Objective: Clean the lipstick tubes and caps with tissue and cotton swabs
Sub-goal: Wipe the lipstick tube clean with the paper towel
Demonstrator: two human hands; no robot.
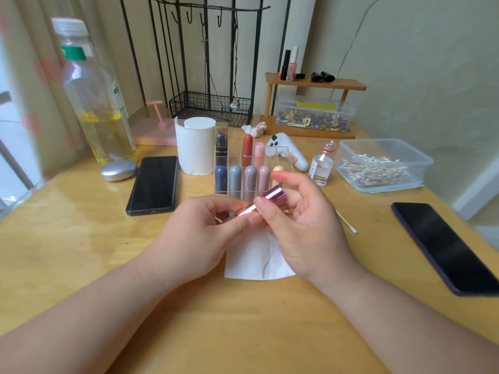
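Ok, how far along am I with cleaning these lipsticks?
Some wiping looks done: a crumpled tissue lies behind the organizer. In hand: left hand and right hand both hold a metallic pink lipstick tube over a flat tissue sheet. Left: the lipsticks standing in the organizer, though I can't tell which are clean. A cotton swab lies nearby.

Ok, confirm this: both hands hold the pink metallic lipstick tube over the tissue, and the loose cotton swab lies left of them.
Wrong side. The head view shows the loose cotton swab lying right of the left hand and right hand, which hold the lipstick tube over the tissue.
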